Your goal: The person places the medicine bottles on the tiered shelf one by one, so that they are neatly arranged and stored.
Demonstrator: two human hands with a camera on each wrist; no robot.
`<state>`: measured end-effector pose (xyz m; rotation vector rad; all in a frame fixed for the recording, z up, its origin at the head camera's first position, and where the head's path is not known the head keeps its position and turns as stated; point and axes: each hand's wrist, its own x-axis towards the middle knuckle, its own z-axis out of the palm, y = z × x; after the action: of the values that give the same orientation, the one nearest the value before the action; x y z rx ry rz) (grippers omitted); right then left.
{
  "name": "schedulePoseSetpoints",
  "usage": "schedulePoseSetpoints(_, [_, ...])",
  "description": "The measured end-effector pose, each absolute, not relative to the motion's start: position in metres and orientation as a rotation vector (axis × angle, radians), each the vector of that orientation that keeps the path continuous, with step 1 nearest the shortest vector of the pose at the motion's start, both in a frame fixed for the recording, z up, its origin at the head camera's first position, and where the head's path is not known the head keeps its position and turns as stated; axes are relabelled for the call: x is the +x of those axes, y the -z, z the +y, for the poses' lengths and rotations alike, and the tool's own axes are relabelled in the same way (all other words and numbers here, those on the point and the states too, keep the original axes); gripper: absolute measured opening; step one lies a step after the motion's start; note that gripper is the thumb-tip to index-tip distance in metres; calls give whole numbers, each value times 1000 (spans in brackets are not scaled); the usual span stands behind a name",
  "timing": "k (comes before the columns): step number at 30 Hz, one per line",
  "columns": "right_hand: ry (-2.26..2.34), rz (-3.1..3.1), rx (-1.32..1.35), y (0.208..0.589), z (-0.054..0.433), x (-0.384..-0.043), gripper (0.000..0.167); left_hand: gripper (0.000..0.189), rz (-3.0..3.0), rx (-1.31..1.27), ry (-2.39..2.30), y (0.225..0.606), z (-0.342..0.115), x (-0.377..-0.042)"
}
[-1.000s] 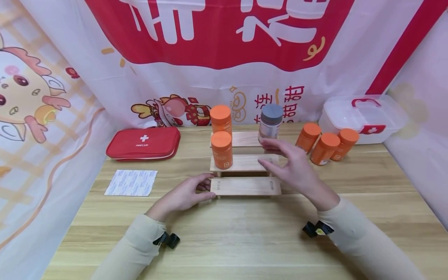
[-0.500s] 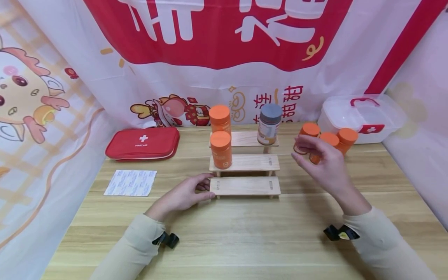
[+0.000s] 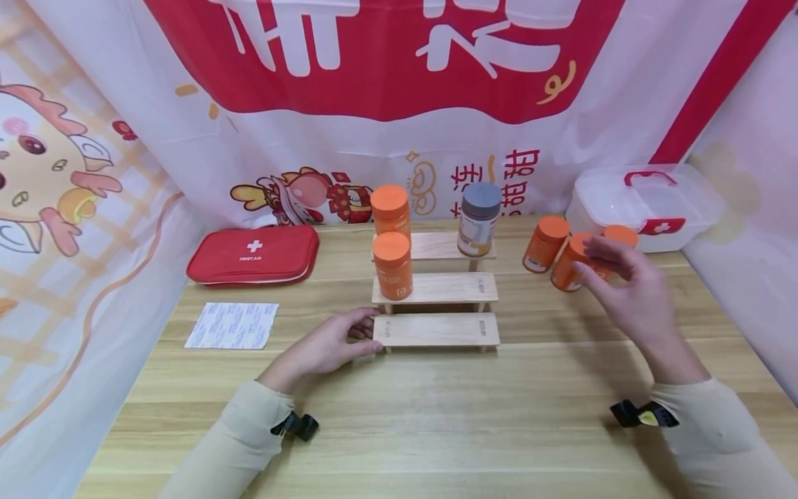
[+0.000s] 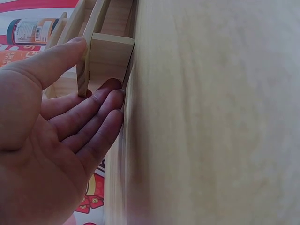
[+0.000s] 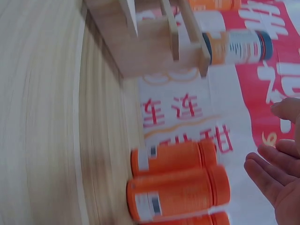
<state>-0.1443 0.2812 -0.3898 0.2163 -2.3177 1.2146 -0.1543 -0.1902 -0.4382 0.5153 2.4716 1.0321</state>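
A three-step wooden display stand stands mid-table. My left hand grips the left end of its lowest step; in the left wrist view the thumb lies on the board with the fingers beneath. Two orange supplement bottles stand on the left of the upper steps. A grey-lidded bottle sits on the top step's right. My right hand holds nothing, fingers apart, and overlaps a group of three orange bottles in the head view. The right wrist view shows that hand apart from the bottles.
A clear first-aid box with a red latch stands behind the orange bottles. On the left lie a red first-aid pouch and a printed white packet. A printed cloth hangs behind the table.
My right hand has let go of the grey-lidded bottle on the top step and moved right to the three orange bottles. The left hand has stayed on the stand.
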Motion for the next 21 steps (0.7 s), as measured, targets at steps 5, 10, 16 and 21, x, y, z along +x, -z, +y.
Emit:
schedulePoseSetpoints(5, [-1230, -2326, 101, 393, 299, -144, 48, 62, 2461, 522, -1040, 438, -190, -155])
schedulePoseSetpoints(10, [-1203, -2352, -69, 397, 316, -146, 49, 62, 2467, 530, -1035, 437, -190, -155])
schedulePoseSetpoints(16, [-1128, -2475, -278, 401, 333, -151, 57, 62, 2469, 536, -1038, 437, -190, -154])
schedulePoseSetpoints(21, [-1135, -2532, -378, 404, 343, -160, 64, 62, 2463, 536, -1046, 437, -190, -154])
